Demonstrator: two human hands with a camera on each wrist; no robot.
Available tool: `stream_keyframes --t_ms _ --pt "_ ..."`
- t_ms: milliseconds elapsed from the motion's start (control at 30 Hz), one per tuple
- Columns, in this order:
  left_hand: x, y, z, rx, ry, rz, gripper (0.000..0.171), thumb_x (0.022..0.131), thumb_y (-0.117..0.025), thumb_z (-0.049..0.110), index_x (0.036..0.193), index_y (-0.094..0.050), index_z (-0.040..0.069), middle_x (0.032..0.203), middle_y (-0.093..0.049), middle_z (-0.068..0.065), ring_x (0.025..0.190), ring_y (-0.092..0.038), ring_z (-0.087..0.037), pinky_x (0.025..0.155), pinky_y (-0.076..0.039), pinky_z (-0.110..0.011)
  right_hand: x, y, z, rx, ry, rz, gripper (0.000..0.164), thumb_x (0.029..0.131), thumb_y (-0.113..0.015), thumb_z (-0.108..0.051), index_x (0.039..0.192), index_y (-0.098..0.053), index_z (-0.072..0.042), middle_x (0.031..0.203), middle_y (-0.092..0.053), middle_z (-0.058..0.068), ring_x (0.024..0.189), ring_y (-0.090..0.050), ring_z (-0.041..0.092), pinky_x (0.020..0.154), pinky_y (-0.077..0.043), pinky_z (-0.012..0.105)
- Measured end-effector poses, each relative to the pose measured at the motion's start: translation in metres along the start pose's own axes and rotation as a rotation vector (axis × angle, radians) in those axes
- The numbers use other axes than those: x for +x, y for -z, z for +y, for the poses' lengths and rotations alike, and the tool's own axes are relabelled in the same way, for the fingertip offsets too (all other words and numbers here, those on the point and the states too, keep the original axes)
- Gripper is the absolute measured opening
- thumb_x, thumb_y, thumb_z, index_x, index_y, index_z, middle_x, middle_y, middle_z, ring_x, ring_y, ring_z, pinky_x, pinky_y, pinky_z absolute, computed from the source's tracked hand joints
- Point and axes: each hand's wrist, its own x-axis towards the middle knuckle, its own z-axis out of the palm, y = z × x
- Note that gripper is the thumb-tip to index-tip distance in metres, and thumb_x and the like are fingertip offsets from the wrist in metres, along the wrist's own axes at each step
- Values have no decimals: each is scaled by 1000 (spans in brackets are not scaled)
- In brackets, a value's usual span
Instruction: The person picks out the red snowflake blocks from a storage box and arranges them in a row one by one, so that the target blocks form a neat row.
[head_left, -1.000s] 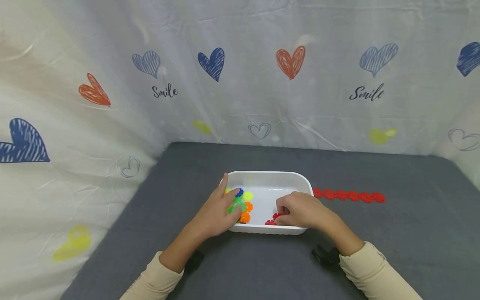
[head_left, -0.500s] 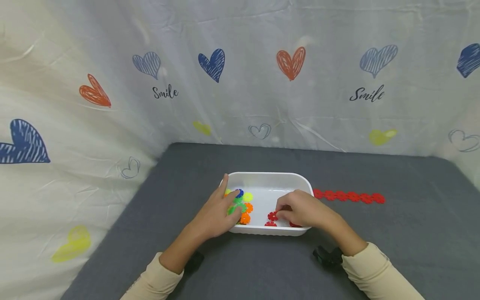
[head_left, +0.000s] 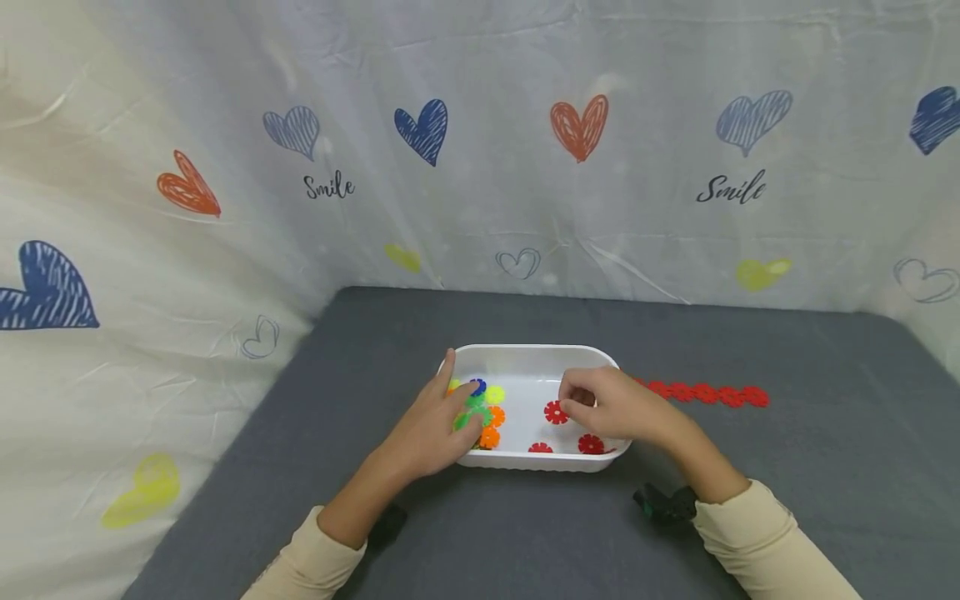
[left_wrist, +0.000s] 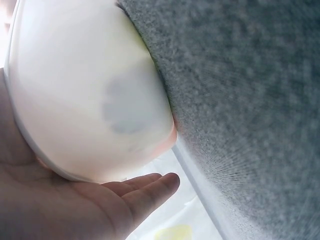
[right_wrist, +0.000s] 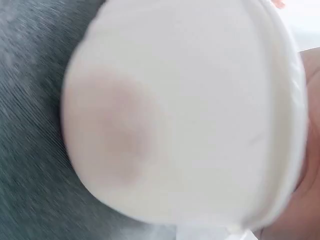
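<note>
A white plastic tray (head_left: 540, 460) sits on the grey cloth. Several flower-shaped discs in green, orange, yellow and blue are gathered at its left end, partly under my left hand (head_left: 431, 425). That hand lies across the left rim with fingers spread; in the left wrist view its straight fingers (left_wrist: 152, 192) extend past the tray's end. My right hand (head_left: 618, 404), over the right side of the tray, pinches a red flower-shaped disc (head_left: 556, 412) at its fingertips. Other red discs (head_left: 591, 444) lie along the tray's near wall, one partly hidden by the rim.
A row of joined red flower discs (head_left: 705, 393) stretches right from the tray across the grey table cloth (head_left: 495, 533), its left end behind my right hand. A white curtain (head_left: 480, 200) with printed hearts hangs behind and at left.
My right hand has moved up and slightly right from the tray's near side, lifting a red disc with it. More red discs show below it. My left hand stays in place.
</note>
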Motion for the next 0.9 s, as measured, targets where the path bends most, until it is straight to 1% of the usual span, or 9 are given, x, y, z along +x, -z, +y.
stream_keyframes --t_ms 100,233,333,433,567,700,800,900 --pt "0 0 0 -3 -3 0 59 94 -50 38 145 -55 9 167 -2 -12 147 -25 -39 106 -33 -65 -3 10 3 25 -32 35 13 90 -64 -1 86 -64 -13 74 -62 -6 66 -57 10 62 -50 28" --pt "0 0 0 0 -1 -4 59 94 -50 38 145 -55 9 167 -3 -12 147 -25 -39 107 -33 -65 -8 23 7 102 -97 34 10 92 -65 -1 90 -65 -10 76 -64 4 62 -56 14 55 -49 28" --pt "1 0 0 3 0 -7 59 94 -50 37 145 -55 9 167 -2 -12 147 -24 -39 107 -32 -65 -11 30 10 145 -118 32 7 93 -64 -2 92 -65 -9 77 -63 6 62 -56 17 54 -49 29" --pt "1 0 0 2 3 -9 59 93 -50 37 145 -55 9 167 -2 -11 147 -24 -39 107 -32 -66 -14 38 11 157 -130 49 1 95 -65 -6 94 -65 -6 77 -64 6 63 -57 18 54 -49 29" --pt "0 0 0 3 9 -8 58 93 -50 37 145 -55 9 168 -1 -11 147 -24 -39 106 -32 -67 -18 47 14 202 -201 76 9 96 -64 -11 96 -65 -3 77 -63 9 59 -54 18 51 -47 29" --pt "0 0 -1 2 8 -6 59 93 -51 37 145 -55 9 168 -2 -11 147 -24 -39 105 -33 -67 -23 57 17 238 -271 94 11 96 -63 -12 97 -65 -1 73 -60 12 54 -50 18 48 -43 28" --pt "0 0 -1 -1 9 -5 59 93 -51 37 145 -55 9 168 -2 -10 147 -24 -38 105 -33 -67 -28 63 21 226 -299 98 13 97 -62 -13 97 -64 0 69 -57 12 53 -48 18 47 -41 29" --pt "0 0 -1 -4 12 -7 58 93 -51 37 145 -55 10 168 -2 -9 148 -23 -38 106 -33 -66 -35 69 27 208 -344 105 15 97 -62 -15 98 -64 0 70 -59 12 54 -50 18 47 -42 30"
